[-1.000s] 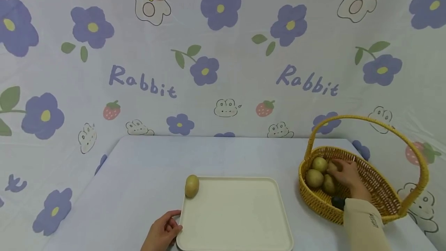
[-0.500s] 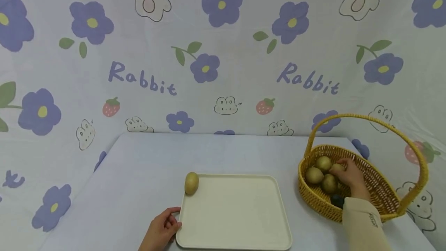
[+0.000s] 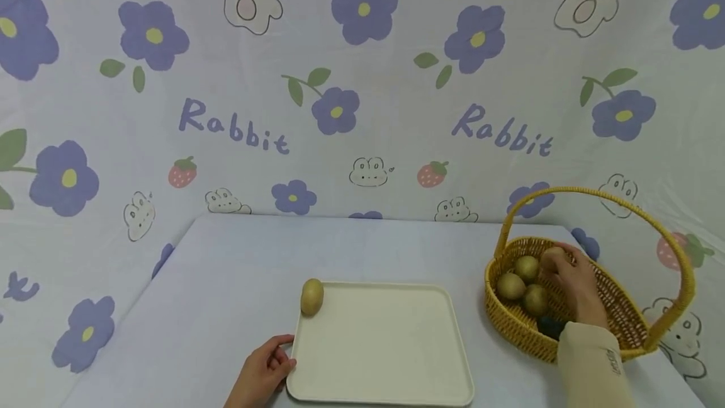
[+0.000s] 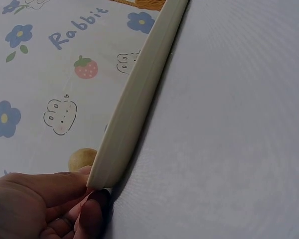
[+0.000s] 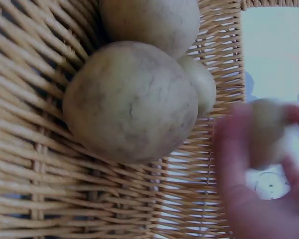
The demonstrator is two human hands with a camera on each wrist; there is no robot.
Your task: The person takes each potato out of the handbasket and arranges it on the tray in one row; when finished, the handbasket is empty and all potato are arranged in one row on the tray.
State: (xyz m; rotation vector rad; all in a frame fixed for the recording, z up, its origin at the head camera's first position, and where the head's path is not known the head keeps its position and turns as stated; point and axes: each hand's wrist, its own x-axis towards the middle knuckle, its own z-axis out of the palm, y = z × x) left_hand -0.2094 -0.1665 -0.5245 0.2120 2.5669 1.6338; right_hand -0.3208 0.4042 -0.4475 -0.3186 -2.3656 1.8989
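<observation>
My right hand (image 3: 579, 282) holds a potato (image 3: 552, 259) between thumb and fingers above the wicker basket (image 3: 629, 326); that potato (image 5: 267, 132) is blurred in the right wrist view. Three other potatoes lie in the basket's left end, among them a large one (image 5: 132, 104) with scuffed skin. With thumb at the rim and curled fingers below, my left hand (image 3: 262, 370) pinches the left edge of a cream tray (image 3: 385, 345). One potato (image 3: 312, 297) sits at the tray's far left corner; in the left wrist view this potato (image 4: 82, 159) shows partly behind the tray.
The basket's tall arched handle (image 3: 640, 206) rises over my right forearm. A dark object (image 3: 549, 327) shows beside my right wrist. A white cloth covers the table (image 3: 362, 250), and a rabbit-and-flower printed curtain (image 3: 362, 143) hangs behind it.
My right hand has lifted a potato up from the others in the basket. The remaining potatoes have shifted a little. My left hand stays at the tray's edge.
</observation>
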